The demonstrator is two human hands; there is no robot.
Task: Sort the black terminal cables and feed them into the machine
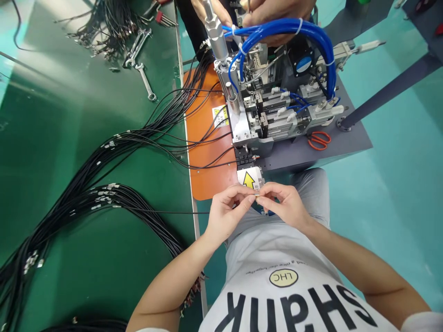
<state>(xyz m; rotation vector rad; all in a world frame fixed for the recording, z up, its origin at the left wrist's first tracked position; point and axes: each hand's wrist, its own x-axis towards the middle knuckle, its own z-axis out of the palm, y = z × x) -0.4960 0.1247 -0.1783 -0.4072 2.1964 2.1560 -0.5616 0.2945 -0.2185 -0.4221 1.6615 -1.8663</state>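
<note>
My left hand pinches the end of a black cable, which runs in from the left across the table edge. Fingertip to fingertip with it, my right hand is closed at the cable's small end; the fingers mostly hide that tip. Just beyond my hands is a white plate with a yellow arrow, at the near end of a machine with metal cylinders and blue air hoses. Several black cables lie over the machine's orange plate, some reaching a black cable holder.
Long cable bundles cover much of the green table at left. Wrenches lie farther back. Red-handled scissors rest on the grey machine base. Another person's hands are at the machine's far end.
</note>
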